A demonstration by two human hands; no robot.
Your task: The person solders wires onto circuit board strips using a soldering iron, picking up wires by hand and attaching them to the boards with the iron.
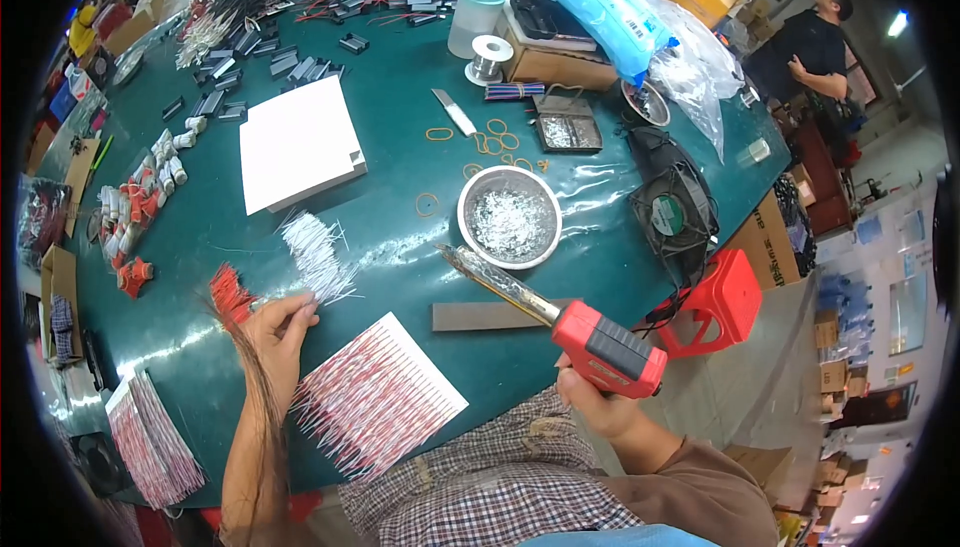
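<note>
My right hand (597,405) is wrapped round the handle of a red and black soldering gun (608,352). Its long metal barrel points up and left, with the tip beside a white bowl (464,222) of silvery bits. My left hand (276,335) is pinched at the near edge of a pile of short white wires (318,255); whatever sits between the fingertips is too small to make out. A bundle of red wires (231,294) lies just left of that hand. Nearer me rests a white card (440,399) covered with rows of red and white wires (365,397).
A grey bar (480,317) lies under the gun's barrel. To the right stand a black fan (668,215) and a red holder (735,297). Farther off are a white block (300,142), rubber bands, a knife (455,112), a solder spool (488,59) and a flux tin (567,132). A person (805,52) stands beyond.
</note>
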